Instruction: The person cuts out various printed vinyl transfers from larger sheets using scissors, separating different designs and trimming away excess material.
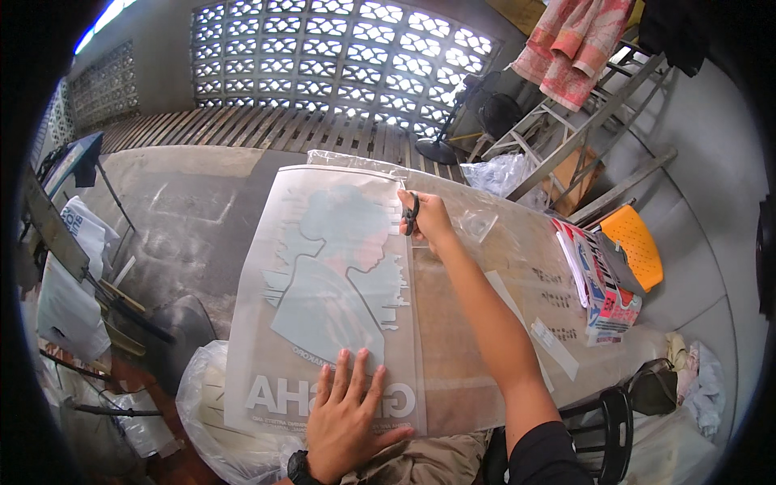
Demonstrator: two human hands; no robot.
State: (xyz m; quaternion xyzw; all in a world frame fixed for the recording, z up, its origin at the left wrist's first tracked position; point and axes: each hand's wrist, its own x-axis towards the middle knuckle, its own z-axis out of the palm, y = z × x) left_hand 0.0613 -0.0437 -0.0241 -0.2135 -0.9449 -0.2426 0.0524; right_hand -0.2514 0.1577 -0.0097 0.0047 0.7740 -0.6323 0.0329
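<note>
The translucent sheet (331,303), bearing a pale profile figure, lies mid-view on a brown table; clock positions read from the sheet's middle. The black-handled scissors (411,213) are at its edge, toward 1 o'clock. Right arm extended, entering from 4 o'clock; the right hand (429,219) has its fingers curled round the handles, blade opening not discernible. The left hand (346,416) is at 6 o'clock, palm down, fingers spread against the sheet; watch (299,467) at its wrist. The table (465,323) extends toward 3 o'clock, bearing printed papers (602,283); orange chair (636,246) just beyond. Plastic bag (200,380), 8 o'clock; grey floor (186,210), 10 o'clock. Lattice wall (331,56), 12 o'clock; fan (436,151), 1 o'clock; ladder (578,137) with red-checked cloth (575,48), 2 o'clock.
</note>
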